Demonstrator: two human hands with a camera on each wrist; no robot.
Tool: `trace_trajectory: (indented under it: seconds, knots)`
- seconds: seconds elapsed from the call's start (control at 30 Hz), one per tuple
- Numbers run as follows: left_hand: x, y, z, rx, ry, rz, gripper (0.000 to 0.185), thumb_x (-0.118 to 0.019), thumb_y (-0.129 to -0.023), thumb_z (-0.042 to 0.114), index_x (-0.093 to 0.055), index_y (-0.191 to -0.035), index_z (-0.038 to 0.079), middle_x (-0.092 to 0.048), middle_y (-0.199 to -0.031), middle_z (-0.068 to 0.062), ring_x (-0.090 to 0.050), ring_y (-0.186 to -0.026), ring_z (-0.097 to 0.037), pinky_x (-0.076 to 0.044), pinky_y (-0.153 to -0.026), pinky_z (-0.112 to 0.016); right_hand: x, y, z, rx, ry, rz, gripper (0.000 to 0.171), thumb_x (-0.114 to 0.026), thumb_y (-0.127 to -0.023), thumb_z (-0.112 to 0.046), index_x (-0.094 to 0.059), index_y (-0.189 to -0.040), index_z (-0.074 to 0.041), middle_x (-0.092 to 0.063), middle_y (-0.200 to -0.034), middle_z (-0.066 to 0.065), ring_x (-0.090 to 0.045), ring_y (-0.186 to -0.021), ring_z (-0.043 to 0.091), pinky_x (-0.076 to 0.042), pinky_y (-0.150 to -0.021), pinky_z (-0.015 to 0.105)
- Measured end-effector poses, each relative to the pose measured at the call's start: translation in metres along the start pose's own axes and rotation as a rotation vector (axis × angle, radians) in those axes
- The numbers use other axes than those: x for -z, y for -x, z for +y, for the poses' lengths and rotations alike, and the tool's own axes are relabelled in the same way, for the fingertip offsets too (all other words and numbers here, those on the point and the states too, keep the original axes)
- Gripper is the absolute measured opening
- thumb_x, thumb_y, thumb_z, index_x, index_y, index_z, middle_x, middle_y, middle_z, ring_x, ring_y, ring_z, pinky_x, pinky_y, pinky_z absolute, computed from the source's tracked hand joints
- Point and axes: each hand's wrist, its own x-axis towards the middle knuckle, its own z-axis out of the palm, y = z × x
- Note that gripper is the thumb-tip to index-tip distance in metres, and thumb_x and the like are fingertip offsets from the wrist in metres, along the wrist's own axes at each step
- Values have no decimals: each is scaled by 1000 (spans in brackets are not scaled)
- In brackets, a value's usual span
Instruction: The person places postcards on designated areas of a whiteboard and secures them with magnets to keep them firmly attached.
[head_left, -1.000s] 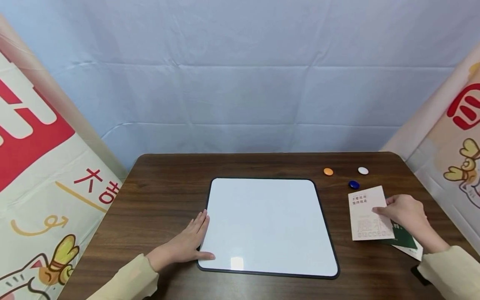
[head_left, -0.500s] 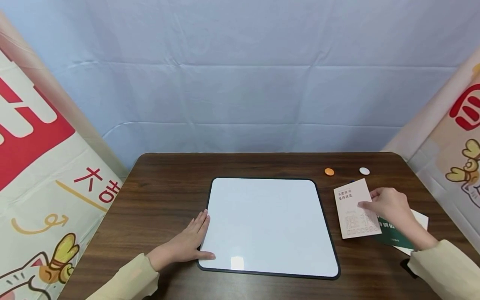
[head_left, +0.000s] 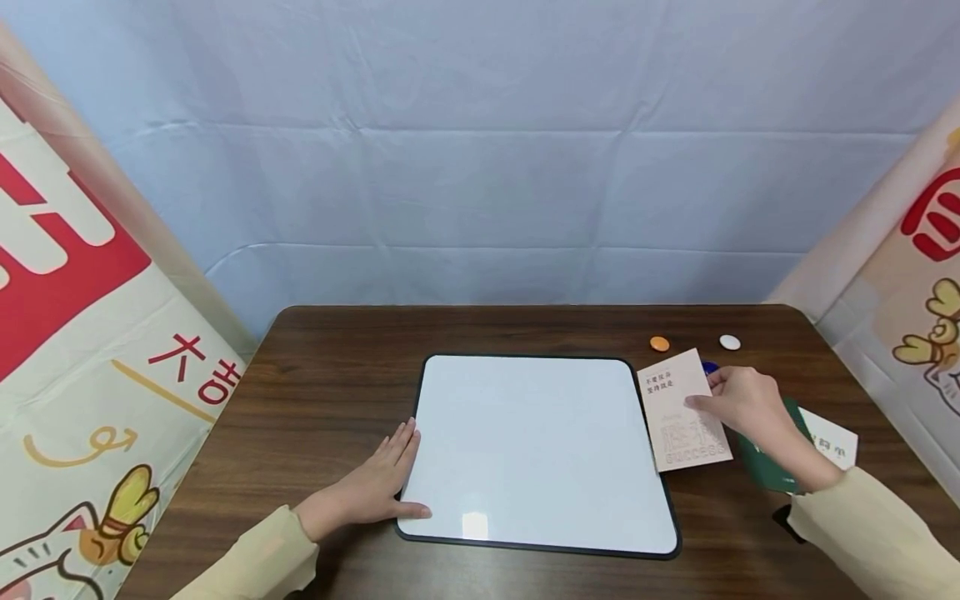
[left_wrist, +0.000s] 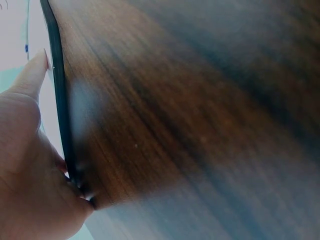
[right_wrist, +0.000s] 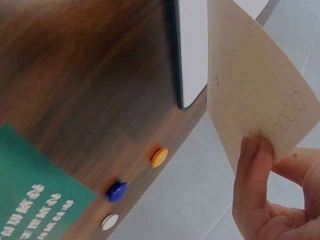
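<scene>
A pale pink card (head_left: 678,417) with printed characters is pinched between the thumb and fingers of my right hand (head_left: 742,404). It is held above the table, its left edge overlapping the right rim of the whiteboard. In the right wrist view the plain back of the card (right_wrist: 255,85) shows, with small circles near one edge. My left hand (head_left: 375,479) rests with straight fingers along the left rim of the black-framed whiteboard (head_left: 532,454), its thumb on the white surface. Under my right forearm lie a green card (head_left: 768,471) and a white card (head_left: 832,437), both partly hidden.
Orange (head_left: 659,343) and white (head_left: 730,342) round magnets lie at the table's back right. A blue magnet (right_wrist: 116,191) is partly covered by the pink card in the head view. A small black object (head_left: 787,525) lies by my right sleeve on the wooden table (head_left: 337,375).
My right hand has carried the pink card leftward from above the other cards to the whiteboard's right edge, uncovering more of the white card. My left hand has stayed still.
</scene>
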Motion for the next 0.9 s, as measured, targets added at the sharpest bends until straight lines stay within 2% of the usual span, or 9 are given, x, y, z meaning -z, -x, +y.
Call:
trace_trajectory:
  seconds: [0.6,0.9]
  knots:
    - [2,3,-1,-12,8,13,108,-49,-76,70,-11,-143,-6,2,-150,-22,-2,-138,-34,-14,-109,-48,-18,-9,-47,25,-52,-8,34,-73,-73,-14,-58,-90,12,-57,-62,9,-49,-54,17,-38,-47,26]
    - [2,3,-2,3,11,5,109,-49,-76,70,-9,-144,-4,3,-151,-20,0,-138,-31,-13,-109,-46,-30,-13,-68,61,-88,-21,35,-74,-73,-15,-59,-91,10,-59,-62,8,-50,-53,15,-40,-47,26]
